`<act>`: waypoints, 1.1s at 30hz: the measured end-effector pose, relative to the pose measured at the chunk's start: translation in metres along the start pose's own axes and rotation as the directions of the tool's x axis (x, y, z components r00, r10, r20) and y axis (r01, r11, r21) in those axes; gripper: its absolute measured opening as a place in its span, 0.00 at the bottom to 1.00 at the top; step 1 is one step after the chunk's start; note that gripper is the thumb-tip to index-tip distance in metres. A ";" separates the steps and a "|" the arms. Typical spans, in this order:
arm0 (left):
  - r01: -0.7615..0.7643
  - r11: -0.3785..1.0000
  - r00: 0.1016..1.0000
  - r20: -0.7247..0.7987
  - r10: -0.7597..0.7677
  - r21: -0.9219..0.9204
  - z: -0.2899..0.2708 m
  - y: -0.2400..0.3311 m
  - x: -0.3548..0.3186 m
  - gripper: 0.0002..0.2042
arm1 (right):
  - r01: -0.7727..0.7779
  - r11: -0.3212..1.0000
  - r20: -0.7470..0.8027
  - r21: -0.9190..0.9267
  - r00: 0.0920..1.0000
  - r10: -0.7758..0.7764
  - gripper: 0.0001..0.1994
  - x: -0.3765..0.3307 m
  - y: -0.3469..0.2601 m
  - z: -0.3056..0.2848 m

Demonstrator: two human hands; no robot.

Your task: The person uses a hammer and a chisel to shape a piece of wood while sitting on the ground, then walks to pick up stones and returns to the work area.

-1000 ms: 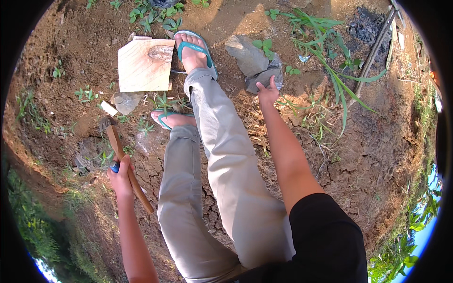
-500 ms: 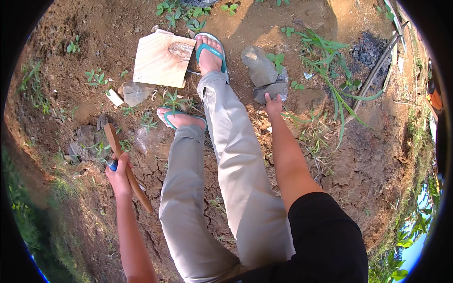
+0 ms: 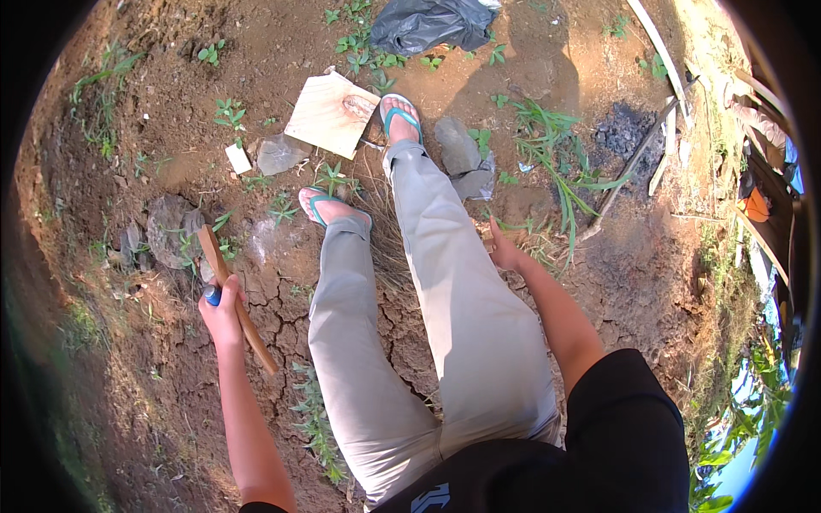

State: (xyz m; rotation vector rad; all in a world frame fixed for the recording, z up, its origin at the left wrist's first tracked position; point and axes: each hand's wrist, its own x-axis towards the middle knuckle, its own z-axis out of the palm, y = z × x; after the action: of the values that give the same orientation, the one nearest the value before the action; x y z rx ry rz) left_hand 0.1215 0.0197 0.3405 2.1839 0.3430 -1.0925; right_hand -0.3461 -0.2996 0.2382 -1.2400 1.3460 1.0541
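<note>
My left hand (image 3: 224, 317) is closed around a flat wooden stick (image 3: 252, 337), held at a slant over the soil. A small blue-ended object (image 3: 212, 295) also sticks out of that fist; its kind is unclear. My right hand (image 3: 505, 253) hovers beside my right shin with a finger stretched out. The leg partly covers its other fingers, and nothing shows in it. Just beyond it lie grey stones (image 3: 457, 145). A pale wooden board (image 3: 329, 115) with a dark knot rests on the ground by my right foot.
Ahead lies a black plastic bag (image 3: 432, 24). Another flat stone (image 3: 280, 154) and a small pale block (image 3: 238, 159) sit left of the board. Charred ash (image 3: 631, 130), long grass (image 3: 547, 137) and thin poles (image 3: 629, 175) are to the right. The soil is cracked.
My right hand has drawn back from the grey stones toward my leg. The view has shifted, bringing more of the black bag into sight. My left hand keeps its hold on the stick.
</note>
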 end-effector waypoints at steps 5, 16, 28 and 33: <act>0.042 0.999 0.993 -0.107 -0.044 -0.025 -0.036 -0.040 -0.022 0.11 | -0.134 0.986 -0.083 -0.101 0.989 0.126 0.45 0.004 -0.112 -0.066; 0.244 0.930 0.810 -0.469 -0.352 -0.277 -0.025 -0.109 -0.112 0.13 | 0.474 0.674 0.255 -0.566 0.878 -0.404 0.41 -0.005 -0.247 -0.159; 0.107 0.824 0.830 -0.405 -0.382 -0.556 0.038 -0.085 -0.124 0.12 | 0.390 0.610 0.289 -0.690 0.921 -0.261 0.35 -0.090 -0.306 -0.145; 0.114 0.865 0.897 -0.324 -0.301 -0.489 0.052 -0.114 -0.127 0.13 | 0.551 0.427 0.464 -0.717 0.835 -0.297 0.26 -0.106 -0.312 -0.080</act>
State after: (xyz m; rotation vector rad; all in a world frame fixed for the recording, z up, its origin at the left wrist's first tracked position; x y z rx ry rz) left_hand -0.0448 0.0776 0.3673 1.9398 0.9447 -0.5829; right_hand -0.0445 -0.3950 0.3608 -1.9139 0.1593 1.4661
